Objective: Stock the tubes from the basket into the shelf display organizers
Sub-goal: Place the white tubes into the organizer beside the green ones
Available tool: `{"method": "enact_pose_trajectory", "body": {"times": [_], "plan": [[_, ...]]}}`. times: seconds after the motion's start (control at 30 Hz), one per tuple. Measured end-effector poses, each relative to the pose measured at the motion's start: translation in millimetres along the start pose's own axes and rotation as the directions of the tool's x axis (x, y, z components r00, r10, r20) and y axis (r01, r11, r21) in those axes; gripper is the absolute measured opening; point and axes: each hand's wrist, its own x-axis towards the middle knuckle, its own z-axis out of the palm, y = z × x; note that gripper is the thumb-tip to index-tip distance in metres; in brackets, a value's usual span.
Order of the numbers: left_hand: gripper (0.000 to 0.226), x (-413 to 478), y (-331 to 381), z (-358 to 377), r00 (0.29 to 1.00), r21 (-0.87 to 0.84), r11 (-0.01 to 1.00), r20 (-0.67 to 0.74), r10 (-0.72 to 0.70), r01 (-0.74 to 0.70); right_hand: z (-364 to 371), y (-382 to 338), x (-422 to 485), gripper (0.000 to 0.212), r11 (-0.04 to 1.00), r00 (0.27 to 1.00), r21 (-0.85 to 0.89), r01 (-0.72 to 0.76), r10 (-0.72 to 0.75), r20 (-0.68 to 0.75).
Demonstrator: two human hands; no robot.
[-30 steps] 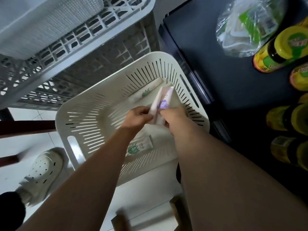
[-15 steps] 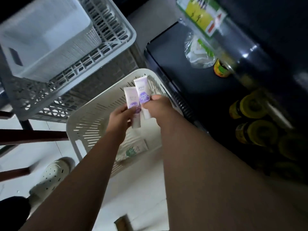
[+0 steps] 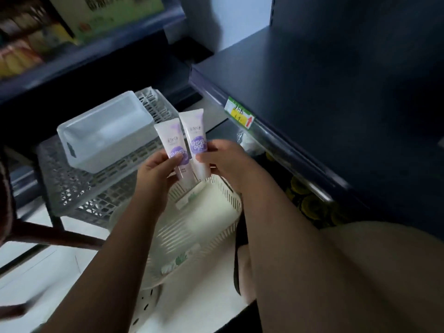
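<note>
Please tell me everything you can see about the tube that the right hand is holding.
The tube is pale pinkish white, soft plastic by its look, with a round purple label and small print. Its flat crimped end points up and it stands nearly upright above the basket. The right hand pinches it at the label. A matching tube in the left hand is close beside it; contact is unclear.

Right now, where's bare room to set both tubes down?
Free: dark shelf top behind the price tag; the clear bin on the grey rack. Crowded: basket holds green tubes; bottles pack the shelf under the tag.
</note>
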Motion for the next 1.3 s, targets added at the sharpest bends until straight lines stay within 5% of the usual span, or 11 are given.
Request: {"method": "enact_pose_trajectory", "body": {"times": [0.17, 0.3, 0.4, 0.9, 1.13, 1.3], "plan": [[0.02, -18.9, 46.2, 41.8, 0.988, -0.03, 0.994, 0.117, 0.105, -0.102, -6.1, -72.9, -54.0, 0.018, 0.97, 0.965, -0.061, 0.235, -0.24, -0.105], [0.023, -39.1, 79.8, 90.0, 0.955, -0.063, 0.98, 0.219, 0.2, -0.191, -32.0, -113.7, -106.5, 0.005, 0.889, 0.844, -0.298, 0.349, -0.436, -0.313], [0.026, -52.5, 97.5, 127.7, 0.919, -0.076, 0.969, 0.307, 0.248, -0.236, -62.0, -129.4, -156.1, 0.013, 0.86, 0.738, -0.315, 0.402, -0.508, -0.444], [0.025, -186.4, 108.2, 337.6, 0.613, -0.239, 0.927, 0.697, 0.371, -0.289, -195.6, -115.8, -389.6, 0.04, 0.823, 0.344, -0.414, 0.389, -0.547, -0.764], [0.025, -220.7, 84.7, 414.2, 0.506, -0.215, 0.9, 0.766, 0.397, -0.38, -245.0, -96.9, -425.8, 0.025, 0.782, 0.058, -0.42, 0.461, -0.499, -0.865], [0.031, -229.4, 99.9, 466.8, 0.347, -0.282, 0.866, 0.83, 0.436, -0.414, -267.9, -109.7, -433.4, 0.025, 0.767, -0.023, -0.46, 0.447, -0.504, -0.863]]}}
